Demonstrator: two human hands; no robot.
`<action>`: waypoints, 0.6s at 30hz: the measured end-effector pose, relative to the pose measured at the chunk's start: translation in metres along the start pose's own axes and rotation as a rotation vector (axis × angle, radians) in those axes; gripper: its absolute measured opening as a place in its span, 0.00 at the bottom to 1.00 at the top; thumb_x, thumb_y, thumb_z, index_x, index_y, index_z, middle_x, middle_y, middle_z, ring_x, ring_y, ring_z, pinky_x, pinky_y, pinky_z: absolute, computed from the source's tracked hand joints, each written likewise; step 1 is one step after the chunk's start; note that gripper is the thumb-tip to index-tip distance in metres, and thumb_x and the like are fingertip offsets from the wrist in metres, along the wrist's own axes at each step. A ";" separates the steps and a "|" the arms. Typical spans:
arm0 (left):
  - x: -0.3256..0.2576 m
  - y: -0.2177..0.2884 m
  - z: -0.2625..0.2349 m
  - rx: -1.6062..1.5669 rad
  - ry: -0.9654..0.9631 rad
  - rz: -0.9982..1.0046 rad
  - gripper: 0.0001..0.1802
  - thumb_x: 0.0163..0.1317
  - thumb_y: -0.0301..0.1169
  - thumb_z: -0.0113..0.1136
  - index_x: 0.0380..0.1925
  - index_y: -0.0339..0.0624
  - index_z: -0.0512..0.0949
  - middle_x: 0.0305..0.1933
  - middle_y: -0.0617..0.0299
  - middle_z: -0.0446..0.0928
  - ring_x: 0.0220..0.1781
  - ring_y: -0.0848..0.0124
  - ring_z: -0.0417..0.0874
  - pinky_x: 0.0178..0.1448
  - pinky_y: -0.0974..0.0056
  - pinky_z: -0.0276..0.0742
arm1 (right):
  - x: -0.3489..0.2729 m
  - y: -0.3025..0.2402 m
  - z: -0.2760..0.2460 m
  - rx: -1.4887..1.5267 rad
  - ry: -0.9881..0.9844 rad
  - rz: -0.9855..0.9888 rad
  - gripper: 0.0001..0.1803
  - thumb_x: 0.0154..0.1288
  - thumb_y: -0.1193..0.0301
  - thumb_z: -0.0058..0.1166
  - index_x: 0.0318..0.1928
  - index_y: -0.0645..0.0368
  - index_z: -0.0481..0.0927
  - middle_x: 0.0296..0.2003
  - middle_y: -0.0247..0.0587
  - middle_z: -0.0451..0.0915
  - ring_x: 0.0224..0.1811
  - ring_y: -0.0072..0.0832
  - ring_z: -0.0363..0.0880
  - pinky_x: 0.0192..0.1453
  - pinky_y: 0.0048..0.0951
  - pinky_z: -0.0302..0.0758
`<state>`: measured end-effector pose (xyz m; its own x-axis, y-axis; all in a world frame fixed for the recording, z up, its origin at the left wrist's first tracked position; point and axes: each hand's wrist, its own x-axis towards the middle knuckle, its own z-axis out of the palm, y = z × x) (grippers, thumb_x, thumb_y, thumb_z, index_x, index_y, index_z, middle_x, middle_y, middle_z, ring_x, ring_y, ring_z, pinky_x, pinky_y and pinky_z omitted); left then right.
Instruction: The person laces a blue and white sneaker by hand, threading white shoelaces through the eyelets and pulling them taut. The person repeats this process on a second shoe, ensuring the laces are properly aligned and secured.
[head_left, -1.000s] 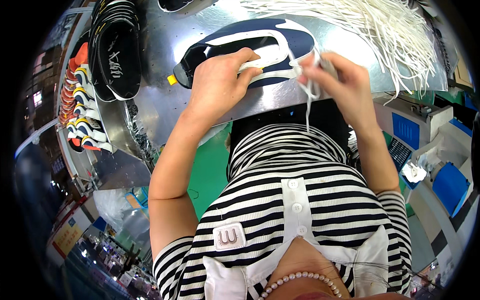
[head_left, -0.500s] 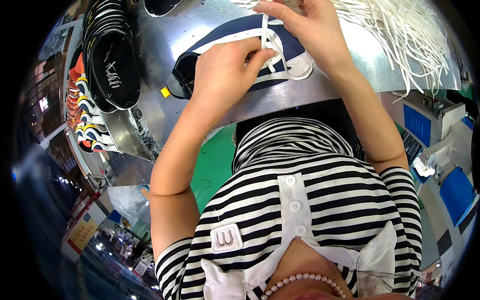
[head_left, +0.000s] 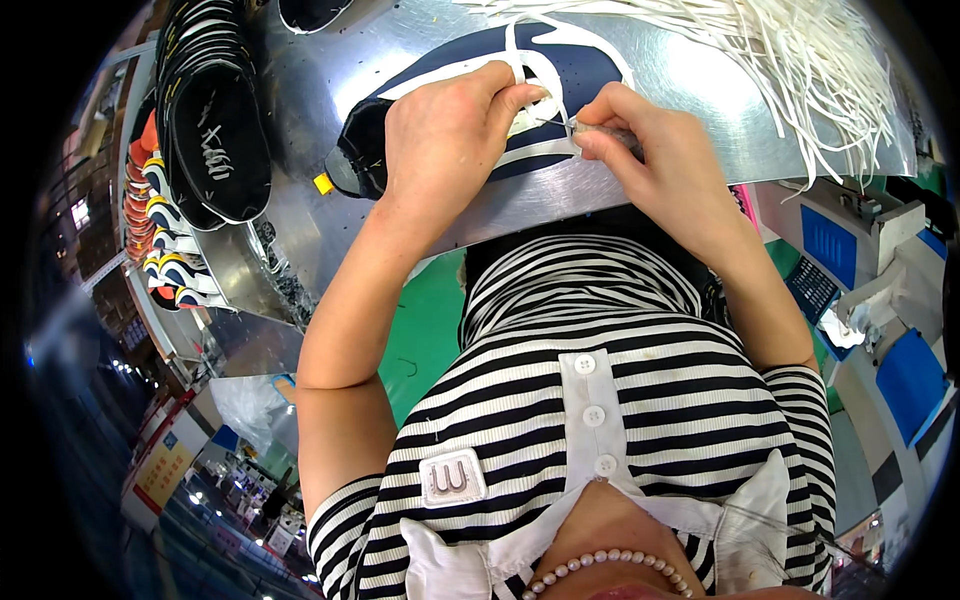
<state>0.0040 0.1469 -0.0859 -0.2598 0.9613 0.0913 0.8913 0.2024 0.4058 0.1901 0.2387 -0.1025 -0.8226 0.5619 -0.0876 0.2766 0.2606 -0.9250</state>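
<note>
A navy shoe upper with white trim lies on the shiny metal table right in front of me. My left hand presses down on its middle, thumb and fingers pinching the white trim by the lace area. My right hand sits just to the right, fingertips closed on the end of a white lace that loops over the upper.
A heap of loose white laces covers the table's far right. Several black shoe uppers are stacked at the left, with colourful ones below them. Blue bins and machines stand at the right. The floor below is green.
Both hands have come down toward the table's near edge. The right hand has moved from above the upper to its right side, drawing the lace along.
</note>
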 end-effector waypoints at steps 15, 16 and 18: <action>-0.032 0.008 -0.012 -0.052 -0.073 0.144 0.13 0.57 0.23 0.61 0.43 0.42 0.82 0.33 0.57 0.79 0.33 0.57 0.82 0.37 0.59 0.77 | 0.006 -0.004 0.026 -0.233 0.066 -0.074 0.11 0.69 0.70 0.56 0.44 0.65 0.73 0.33 0.56 0.81 0.35 0.52 0.81 0.38 0.42 0.76; -0.037 0.009 -0.017 -0.008 -0.063 0.177 0.14 0.57 0.23 0.59 0.43 0.44 0.82 0.31 0.59 0.78 0.32 0.58 0.81 0.34 0.58 0.76 | -0.009 -0.013 0.009 -0.186 0.004 -0.074 0.11 0.69 0.70 0.56 0.45 0.65 0.75 0.33 0.56 0.81 0.34 0.49 0.82 0.38 0.39 0.76; -0.061 0.000 -0.023 0.120 0.096 0.322 0.13 0.54 0.26 0.61 0.40 0.48 0.84 0.28 0.65 0.75 0.29 0.66 0.80 0.31 0.62 0.75 | -0.030 -0.020 -0.043 -0.055 -0.056 0.174 0.09 0.69 0.73 0.56 0.47 0.61 0.81 0.32 0.31 0.82 0.34 0.19 0.79 0.39 0.24 0.74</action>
<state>0.0109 0.0840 -0.0709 0.0131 0.9587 0.2842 0.9691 -0.0823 0.2327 0.2305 0.2505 -0.0658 -0.7860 0.5580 -0.2661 0.4422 0.2067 -0.8728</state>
